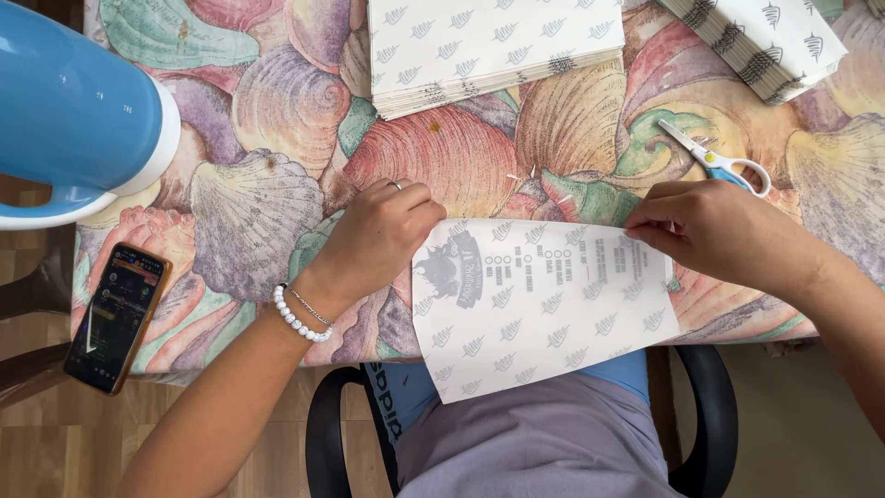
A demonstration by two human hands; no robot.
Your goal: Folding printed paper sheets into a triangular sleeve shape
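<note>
Pinching both top corners of a printed paper sheet [544, 300]: left hand [378, 235] grips the upper-left corner, right hand [714, 231] the upper-right, fingers pressed together on the edge. Sheet lies center frame, half on the shell-pattern tablecloth [277, 212], lower half hanging over the table edge above the lap. Blue jug [74, 115] w/ white rim, upper left. Paper stack [489, 46] top center, 2nd stack [765, 37] top right. Phone [118, 316] lower left. Scissors [719, 161] just above right hand.
</note>
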